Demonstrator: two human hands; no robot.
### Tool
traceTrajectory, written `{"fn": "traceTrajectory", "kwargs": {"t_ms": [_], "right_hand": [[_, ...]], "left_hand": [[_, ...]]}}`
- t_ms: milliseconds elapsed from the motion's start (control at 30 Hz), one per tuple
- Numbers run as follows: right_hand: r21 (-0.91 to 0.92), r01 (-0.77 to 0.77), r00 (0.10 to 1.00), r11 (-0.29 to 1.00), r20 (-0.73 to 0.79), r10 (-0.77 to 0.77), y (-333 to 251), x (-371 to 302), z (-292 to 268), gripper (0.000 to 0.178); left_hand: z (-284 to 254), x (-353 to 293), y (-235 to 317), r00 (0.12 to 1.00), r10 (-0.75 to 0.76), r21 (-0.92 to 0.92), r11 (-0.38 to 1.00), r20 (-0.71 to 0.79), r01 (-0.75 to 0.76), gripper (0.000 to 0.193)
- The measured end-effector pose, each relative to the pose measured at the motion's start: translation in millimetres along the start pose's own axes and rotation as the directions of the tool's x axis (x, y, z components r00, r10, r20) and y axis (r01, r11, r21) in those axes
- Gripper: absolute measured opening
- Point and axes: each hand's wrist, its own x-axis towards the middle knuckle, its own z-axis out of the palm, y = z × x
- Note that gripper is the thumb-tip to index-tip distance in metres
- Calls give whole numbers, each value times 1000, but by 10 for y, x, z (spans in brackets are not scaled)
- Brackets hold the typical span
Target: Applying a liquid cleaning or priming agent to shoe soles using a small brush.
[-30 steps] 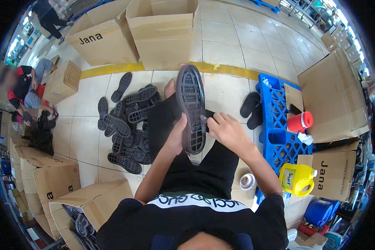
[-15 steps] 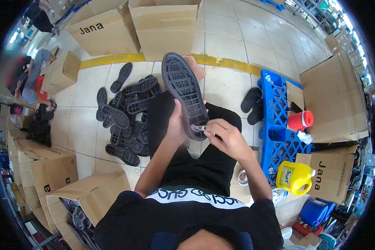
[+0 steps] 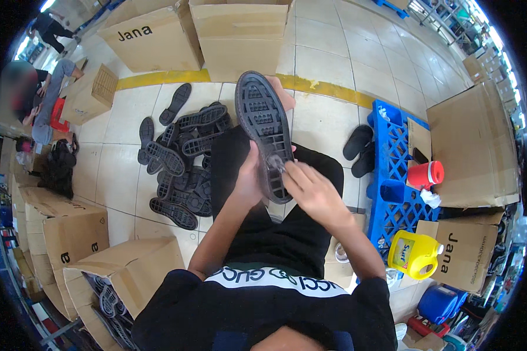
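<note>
Shoe sole [image 3: 265,131], gripped by left hand [image 3: 248,178], wants steady support; right hand [image 3: 311,186] pinches blurred pale tool [image 3: 276,162], best worked with light strokes.

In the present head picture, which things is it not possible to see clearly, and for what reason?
All in the head view:
Small object in the right hand: blurred, partly covered by that hand.
Left hand: partly hidden behind the raised sole.
Round container: partly covered by the right forearm.
Pile of soles: lowest pieces covered by upper ones.
Lower-left box: its walls hide part of the contents.
</note>
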Motion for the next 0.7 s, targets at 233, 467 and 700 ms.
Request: {"fn": "traceTrajectory", "kwargs": {"t_ms": [233,467,700], "right_hand": [[217,-6,990,976,141,-25,-118,-384,-148,25],[31,-149,984,988,-95,151,175,51,-40,26],[119,-102,992,988,81,92,-62,-482,-130,25]], "left_hand": [[-77,27,39,999,17,54,998,-40,-15,73],[-69,30,-100,994,-18,19,1000,-107,21,66],[-2,97,-47,998,-60,-8,998,27,60,69]]}}
